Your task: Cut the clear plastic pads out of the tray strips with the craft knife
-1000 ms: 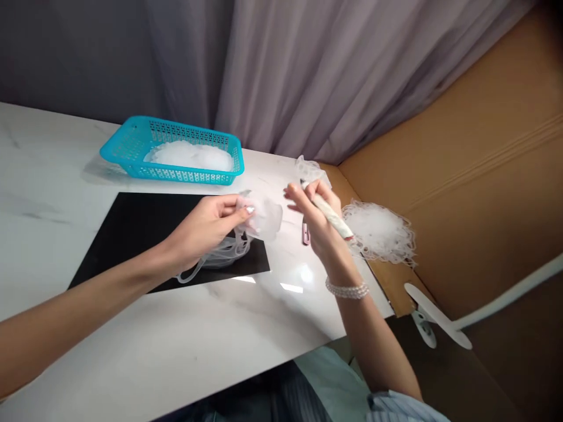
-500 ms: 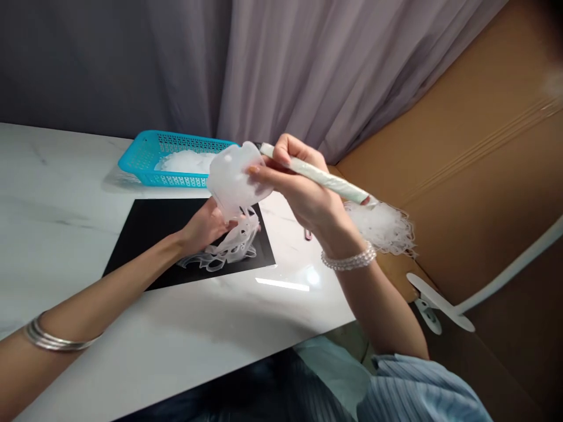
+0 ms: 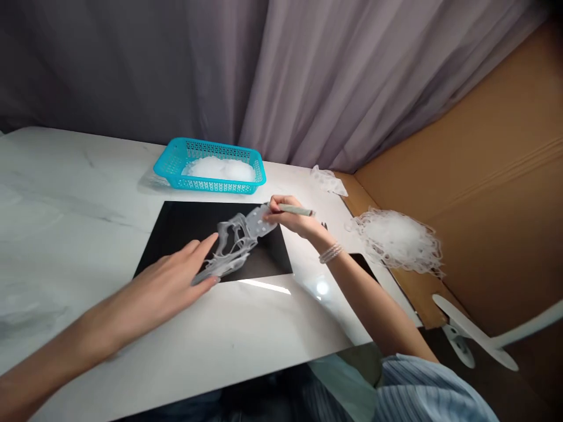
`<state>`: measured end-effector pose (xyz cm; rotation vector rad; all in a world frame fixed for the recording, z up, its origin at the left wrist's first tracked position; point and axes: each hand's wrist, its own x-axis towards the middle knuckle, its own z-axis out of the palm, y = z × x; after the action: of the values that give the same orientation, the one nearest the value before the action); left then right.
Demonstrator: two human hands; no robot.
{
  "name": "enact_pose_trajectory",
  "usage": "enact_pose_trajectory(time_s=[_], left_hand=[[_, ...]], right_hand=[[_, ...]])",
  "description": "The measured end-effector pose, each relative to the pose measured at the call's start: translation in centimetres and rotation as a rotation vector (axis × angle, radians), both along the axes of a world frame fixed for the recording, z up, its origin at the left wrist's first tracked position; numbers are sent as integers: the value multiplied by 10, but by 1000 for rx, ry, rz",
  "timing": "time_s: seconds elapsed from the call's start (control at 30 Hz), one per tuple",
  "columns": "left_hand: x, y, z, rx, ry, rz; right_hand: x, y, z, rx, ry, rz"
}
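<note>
My right hand [image 3: 288, 214] is closed around a slim pen-like tool [image 3: 297, 210] wrapped in pale tape; its tip is too small to make out. Thumb and fingers of that hand also pinch a flat translucent plastic piece [image 3: 259, 221] with small holes. Loose translucent strips [image 3: 229, 261] lie on the black mat [image 3: 193, 214], right up against the plastic piece. My left hand [image 3: 176, 278] is open at the mat's front left, thumb and fingers apart beside the strips. Whether its fingertips touch them, I cannot tell.
A blue basket [image 3: 211, 186] with white translucent pieces [image 3: 220, 169] stands behind the mat. At the right is a heap of thin white strips [image 3: 396, 240] by a cardboard wall [image 3: 492, 158]. Clear scraps [image 3: 329, 180] lie at the back right. A white clamp stand [image 3: 472, 334] is at lower right.
My right hand has lowered the plastic piece from in front of the basket to the mat. My left hand has come back from under it and opened. The view has shifted.
</note>
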<state>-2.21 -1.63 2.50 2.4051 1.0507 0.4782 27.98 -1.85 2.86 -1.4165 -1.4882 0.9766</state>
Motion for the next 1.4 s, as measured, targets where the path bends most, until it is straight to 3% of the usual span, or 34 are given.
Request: enact_pose_trajectory(time_s=[0.07,0.17,0.27,0.33,0.4,0.53,0.63,0.87,1.07,1.4], left_hand=[[7,-2,-3,129,208,-5],[20,6,4,323,303,49],[42,20,4,484,271,-125],[60,30,-9,496,244,-330],[75,37,-29,487,264,-421],[83,39,-66,543,265,-409],[79,35,-76,604,226,-392],[79,26,-76,594,240,-329],[79,26,-75,593,238,-343],[78,26,-66,559,252,-361]], right_hand=[[8,14,-25,-19,-28,-9],[16,25,-42,5,-56,-47],[19,28,-43,47,-91,-132],[18,27,-39,82,-124,-233],[15,21,-34,117,-139,-341],[-7,-4,-27,97,-50,-387],[-29,-23,-28,17,-62,-348],[-52,-31,-39,-28,-191,-259],[-54,-33,-33,24,-389,-192],[-57,-31,-31,75,-492,-170]])
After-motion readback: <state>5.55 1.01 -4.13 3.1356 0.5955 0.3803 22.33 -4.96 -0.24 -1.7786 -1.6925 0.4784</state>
